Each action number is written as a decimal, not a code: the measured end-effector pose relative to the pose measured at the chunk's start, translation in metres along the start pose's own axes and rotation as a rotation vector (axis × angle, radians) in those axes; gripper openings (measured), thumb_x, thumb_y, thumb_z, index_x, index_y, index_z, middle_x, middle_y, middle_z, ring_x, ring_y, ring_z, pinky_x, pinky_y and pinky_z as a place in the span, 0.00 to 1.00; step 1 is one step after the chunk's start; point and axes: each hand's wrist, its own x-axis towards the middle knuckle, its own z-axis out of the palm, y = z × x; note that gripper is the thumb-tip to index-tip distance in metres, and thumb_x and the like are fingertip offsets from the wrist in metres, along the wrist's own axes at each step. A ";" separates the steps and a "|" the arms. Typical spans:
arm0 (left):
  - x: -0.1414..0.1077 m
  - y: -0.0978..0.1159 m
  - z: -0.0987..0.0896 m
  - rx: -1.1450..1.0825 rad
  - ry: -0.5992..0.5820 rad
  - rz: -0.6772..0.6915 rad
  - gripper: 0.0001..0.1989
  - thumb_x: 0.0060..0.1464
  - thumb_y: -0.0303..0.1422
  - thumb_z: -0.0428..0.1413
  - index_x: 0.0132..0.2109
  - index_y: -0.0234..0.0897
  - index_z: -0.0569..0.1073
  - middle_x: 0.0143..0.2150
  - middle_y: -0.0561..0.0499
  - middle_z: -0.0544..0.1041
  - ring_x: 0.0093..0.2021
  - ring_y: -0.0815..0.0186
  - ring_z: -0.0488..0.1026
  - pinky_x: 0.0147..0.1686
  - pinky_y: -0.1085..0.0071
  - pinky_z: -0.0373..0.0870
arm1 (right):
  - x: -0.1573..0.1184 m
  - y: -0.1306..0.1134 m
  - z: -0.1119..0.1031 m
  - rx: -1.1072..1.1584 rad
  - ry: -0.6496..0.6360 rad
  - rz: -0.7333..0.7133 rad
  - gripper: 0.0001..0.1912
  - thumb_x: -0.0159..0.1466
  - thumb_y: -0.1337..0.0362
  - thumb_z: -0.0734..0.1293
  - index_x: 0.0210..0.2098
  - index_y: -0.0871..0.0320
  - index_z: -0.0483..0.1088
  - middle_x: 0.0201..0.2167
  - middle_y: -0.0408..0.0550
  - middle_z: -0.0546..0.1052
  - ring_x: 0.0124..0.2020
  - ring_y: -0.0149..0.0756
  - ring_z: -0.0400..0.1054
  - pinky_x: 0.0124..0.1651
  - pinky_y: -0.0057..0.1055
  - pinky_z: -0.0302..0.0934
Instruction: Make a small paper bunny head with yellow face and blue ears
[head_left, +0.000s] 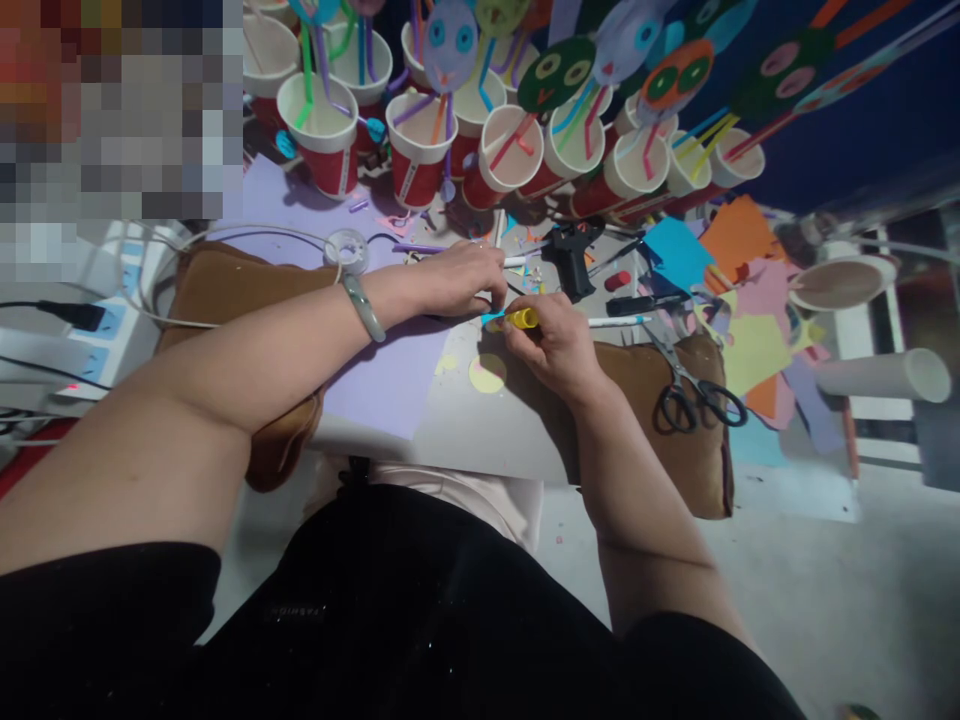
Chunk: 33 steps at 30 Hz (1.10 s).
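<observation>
My right hand [555, 345] is closed round a short yellow tube [523, 319] with a ridged end, pointed to the left just above the table. To its left, my left hand [461, 278] reaches in with bent fingers, its thumb and fingertips apart. The fingertips are close to a small blue paper piece [491, 321], partly hidden between the hands; I cannot tell whether they touch it. Below them lies a pale yellow paper disc [487, 373]. A purple paper sheet [375, 395] is spread under my left forearm.
Red-and-white paper cups [424, 150] with straws and paper faces line the back. A black glue gun [571, 258] stands behind my right hand. Scissors [681, 385] lie on the right brown cushion [637, 400], beside coloured paper [757, 345]. A power strip [109, 310] is at left.
</observation>
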 end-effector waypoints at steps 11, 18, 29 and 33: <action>0.003 -0.005 0.001 0.009 -0.021 0.019 0.09 0.55 0.29 0.63 0.42 0.45 0.85 0.44 0.47 0.77 0.49 0.58 0.73 0.50 0.63 0.62 | -0.003 0.000 -0.002 0.058 0.114 0.036 0.11 0.68 0.53 0.65 0.43 0.52 0.72 0.37 0.48 0.78 0.40 0.43 0.70 0.44 0.39 0.66; 0.002 -0.003 0.000 0.057 -0.041 0.029 0.10 0.57 0.31 0.60 0.44 0.46 0.84 0.45 0.48 0.77 0.50 0.58 0.73 0.49 0.63 0.63 | 0.007 -0.001 0.009 0.026 -0.033 0.075 0.09 0.69 0.54 0.63 0.43 0.51 0.69 0.32 0.47 0.75 0.37 0.44 0.67 0.48 0.44 0.63; 0.002 -0.006 0.000 0.035 -0.051 0.024 0.11 0.58 0.33 0.59 0.46 0.47 0.84 0.47 0.49 0.77 0.51 0.58 0.73 0.52 0.62 0.63 | 0.005 -0.007 0.000 0.108 0.085 0.186 0.11 0.69 0.53 0.61 0.41 0.52 0.69 0.33 0.48 0.72 0.37 0.44 0.66 0.43 0.44 0.62; 0.002 -0.005 -0.001 0.056 -0.044 0.042 0.11 0.58 0.33 0.59 0.45 0.46 0.84 0.45 0.48 0.77 0.50 0.58 0.73 0.50 0.64 0.64 | 0.006 -0.006 0.008 0.073 0.043 0.171 0.11 0.68 0.52 0.63 0.41 0.52 0.69 0.34 0.50 0.72 0.38 0.46 0.66 0.44 0.45 0.62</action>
